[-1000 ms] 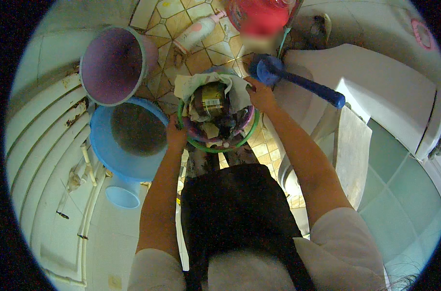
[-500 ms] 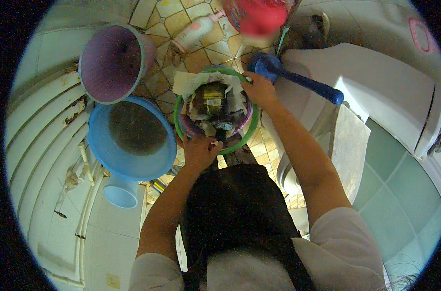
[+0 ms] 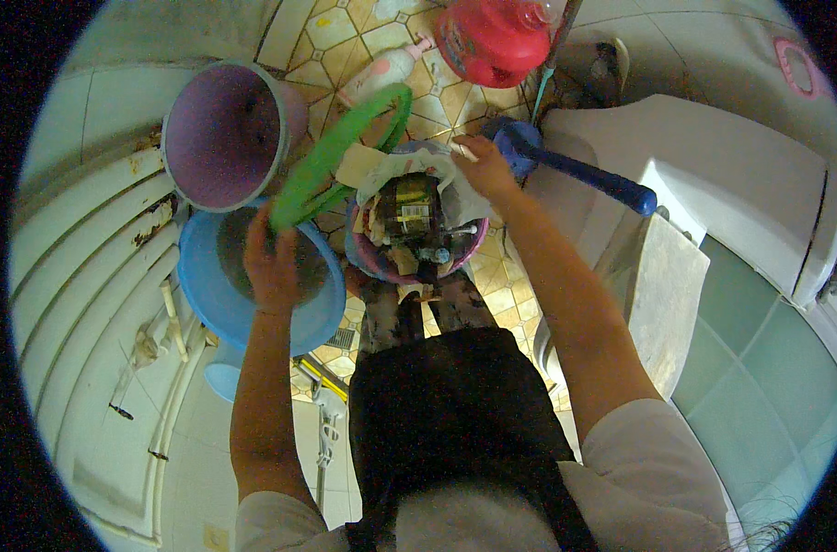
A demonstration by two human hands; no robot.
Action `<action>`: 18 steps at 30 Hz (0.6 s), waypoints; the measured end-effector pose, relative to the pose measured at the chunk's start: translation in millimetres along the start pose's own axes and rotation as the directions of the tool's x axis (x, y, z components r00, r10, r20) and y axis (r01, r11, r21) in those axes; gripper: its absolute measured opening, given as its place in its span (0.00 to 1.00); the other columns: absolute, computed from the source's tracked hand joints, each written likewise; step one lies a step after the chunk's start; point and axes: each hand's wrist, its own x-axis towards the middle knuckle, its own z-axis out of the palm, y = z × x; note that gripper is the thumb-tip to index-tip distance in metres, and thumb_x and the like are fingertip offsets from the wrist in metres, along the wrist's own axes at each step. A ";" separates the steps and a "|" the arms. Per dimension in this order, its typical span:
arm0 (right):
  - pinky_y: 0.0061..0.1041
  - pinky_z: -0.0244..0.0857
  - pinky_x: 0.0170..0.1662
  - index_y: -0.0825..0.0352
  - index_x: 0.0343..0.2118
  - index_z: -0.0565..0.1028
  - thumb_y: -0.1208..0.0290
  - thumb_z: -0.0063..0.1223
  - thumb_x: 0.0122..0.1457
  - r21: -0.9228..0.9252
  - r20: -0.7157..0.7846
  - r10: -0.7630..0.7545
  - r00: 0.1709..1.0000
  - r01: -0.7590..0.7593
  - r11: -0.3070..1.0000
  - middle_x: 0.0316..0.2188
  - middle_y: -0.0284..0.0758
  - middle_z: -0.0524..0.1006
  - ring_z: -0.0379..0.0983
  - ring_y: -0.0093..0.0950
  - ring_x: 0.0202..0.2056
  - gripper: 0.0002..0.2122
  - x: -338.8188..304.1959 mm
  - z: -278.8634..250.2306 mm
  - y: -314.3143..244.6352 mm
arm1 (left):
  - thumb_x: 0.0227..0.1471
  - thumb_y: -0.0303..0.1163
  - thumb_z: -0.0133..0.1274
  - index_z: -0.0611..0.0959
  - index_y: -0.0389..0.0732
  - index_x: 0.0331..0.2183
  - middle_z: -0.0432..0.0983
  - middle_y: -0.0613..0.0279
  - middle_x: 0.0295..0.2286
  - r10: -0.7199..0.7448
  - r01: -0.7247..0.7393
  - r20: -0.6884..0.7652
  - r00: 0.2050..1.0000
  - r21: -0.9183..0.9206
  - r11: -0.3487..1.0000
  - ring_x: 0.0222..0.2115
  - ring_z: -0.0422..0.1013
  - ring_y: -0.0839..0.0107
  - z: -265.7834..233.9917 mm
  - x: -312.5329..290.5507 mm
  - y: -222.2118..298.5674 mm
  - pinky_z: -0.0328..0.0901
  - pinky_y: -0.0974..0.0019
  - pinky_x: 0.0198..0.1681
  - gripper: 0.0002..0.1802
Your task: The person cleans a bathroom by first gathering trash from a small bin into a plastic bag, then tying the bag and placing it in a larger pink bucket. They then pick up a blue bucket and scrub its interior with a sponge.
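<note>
In front of my legs stands a pink-rimmed waste bin [image 3: 478, 241], crammed with rubbish. A whitish plastic bag [image 3: 450, 172] lines it, and a dark bottle [image 3: 409, 208] with a yellowish label lies on top. My left hand [image 3: 273, 271], somewhat blurred, grips the lower end of a green ring [image 3: 331, 156], which is tilted up and off to the left of the bin. At the bin's far right edge my right hand [image 3: 487, 170] has its fingers curled round the edge of the bag.
To the left are a light blue basin [image 3: 322, 317] and a purple bucket [image 3: 223, 138]. A white bottle [image 3: 386, 72] and a red jug [image 3: 492, 46] stand beyond the bin. At right a dark blue long-handled dipper [image 3: 588, 167] lies beside a white toilet [image 3: 694, 147].
The green ring has come off the bin's top, and my left hand has carried it up and left. My right hand stays near the bin's far right edge.
</note>
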 end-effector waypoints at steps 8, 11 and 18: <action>0.36 0.57 0.40 0.53 0.37 0.68 0.69 0.49 0.40 -0.355 0.097 -0.237 0.967 0.256 0.899 0.44 0.32 0.61 0.57 0.38 0.43 0.17 -38.9 25.4 -7.1 | 0.43 0.28 0.47 0.63 0.37 0.42 0.62 0.56 0.36 0.057 -0.036 -0.172 0.983 0.119 0.992 0.36 0.61 0.65 32.8 7.4 -13.6 0.56 0.66 0.41 0.21; 0.38 0.57 0.39 0.52 0.39 0.66 0.71 0.49 0.39 -0.396 0.136 -0.235 0.962 0.270 0.877 0.44 0.32 0.59 0.56 0.39 0.44 0.19 -35.3 22.5 -15.1 | 0.42 0.28 0.48 0.62 0.38 0.43 0.61 0.55 0.38 0.296 -0.347 0.203 0.934 0.304 0.887 0.38 0.61 0.64 69.3 -8.4 -116.5 0.56 0.65 0.41 0.23; 0.34 0.60 0.37 0.61 0.36 0.68 0.63 0.44 0.47 0.335 0.154 0.122 0.981 -0.168 0.927 0.41 0.37 0.63 0.65 0.36 0.35 0.13 -12.3 61.0 32.1 | 0.42 0.37 0.49 0.67 0.39 0.43 0.63 0.54 0.39 -0.471 0.508 0.206 0.858 -0.474 0.719 0.35 0.64 0.65 136.9 22.0 -127.2 0.59 0.66 0.37 0.24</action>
